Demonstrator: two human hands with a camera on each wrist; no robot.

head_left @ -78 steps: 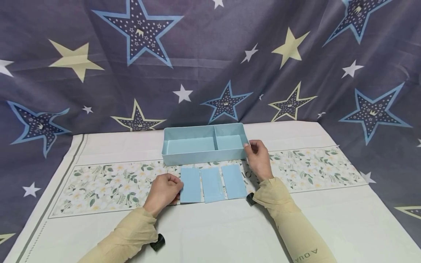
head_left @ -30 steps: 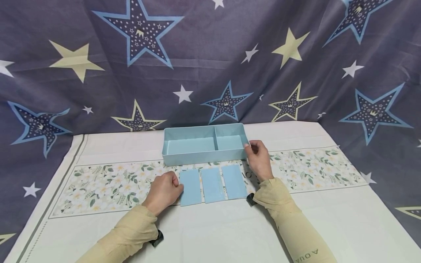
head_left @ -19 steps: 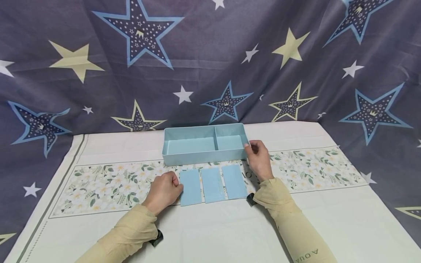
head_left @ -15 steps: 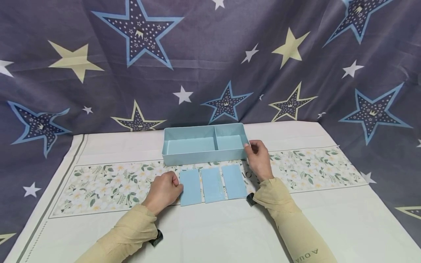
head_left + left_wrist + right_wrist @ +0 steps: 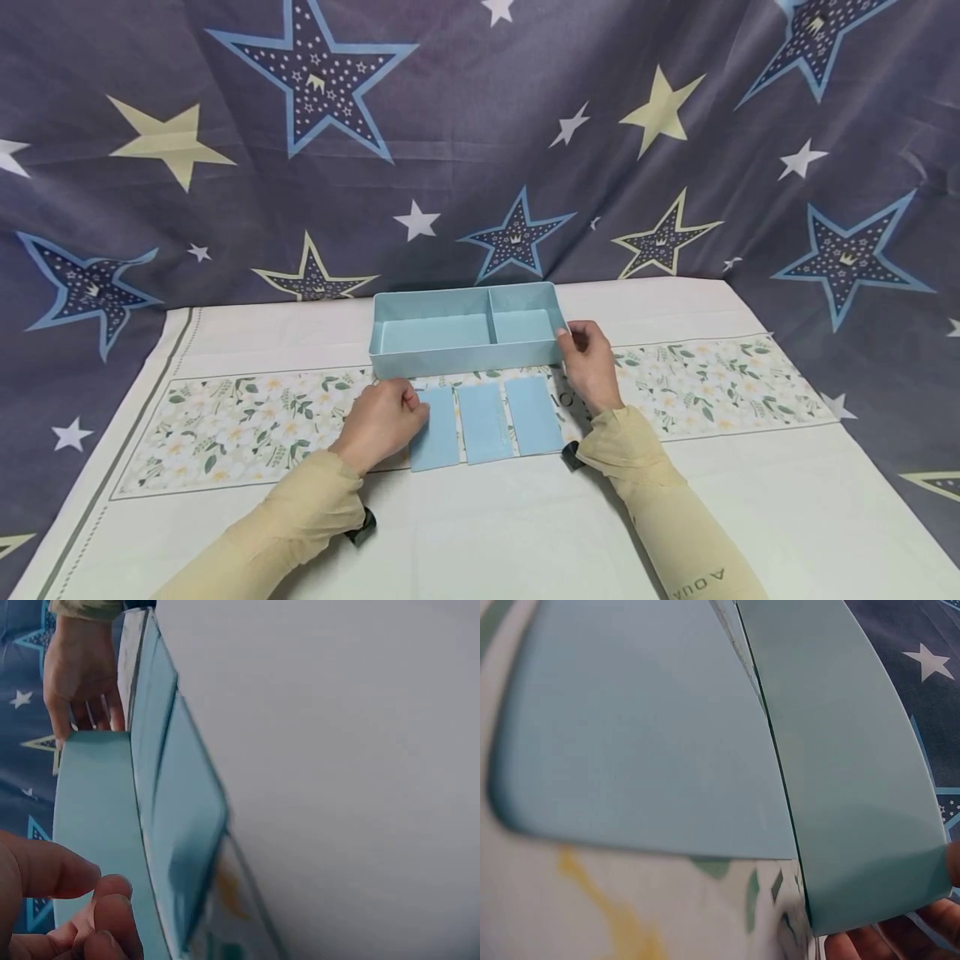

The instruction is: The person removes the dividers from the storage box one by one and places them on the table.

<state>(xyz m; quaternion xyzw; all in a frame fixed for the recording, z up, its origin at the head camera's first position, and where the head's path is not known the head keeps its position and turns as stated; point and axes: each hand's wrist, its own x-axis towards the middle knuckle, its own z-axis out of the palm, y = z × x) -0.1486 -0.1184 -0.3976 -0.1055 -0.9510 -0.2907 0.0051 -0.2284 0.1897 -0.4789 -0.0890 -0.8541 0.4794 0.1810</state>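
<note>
A light-blue two-compartment box [image 5: 435, 362] sits at the back of the table, a long section on the left and a short one on the right. My right hand [image 5: 591, 365] grips its right end, thumb at the rim and the other fingers outside. Before the box lie three flat blue rectangular pieces in a row: a left piece [image 5: 438, 442], a middle piece [image 5: 487, 425] and a right piece [image 5: 535, 417]. Over the edge of the left piece, my left hand [image 5: 384, 419] has its fingers curled. Its thumb and fingertips [image 5: 114, 886] come close together with nothing visible between them.
The white tabletop [image 5: 525, 533] carries a floral printed band [image 5: 262, 425] on which the pieces partly lie. A dark curtain [image 5: 465, 108] with star prints hangs right behind the box. Dark straps [image 5: 362, 527] show under both wrists.
Earlier, my left hand was at the left piece's outer edge, and that piece shifted slightly toward me. Now this hand has moved up and right over it. Right hand and box stay put.
</note>
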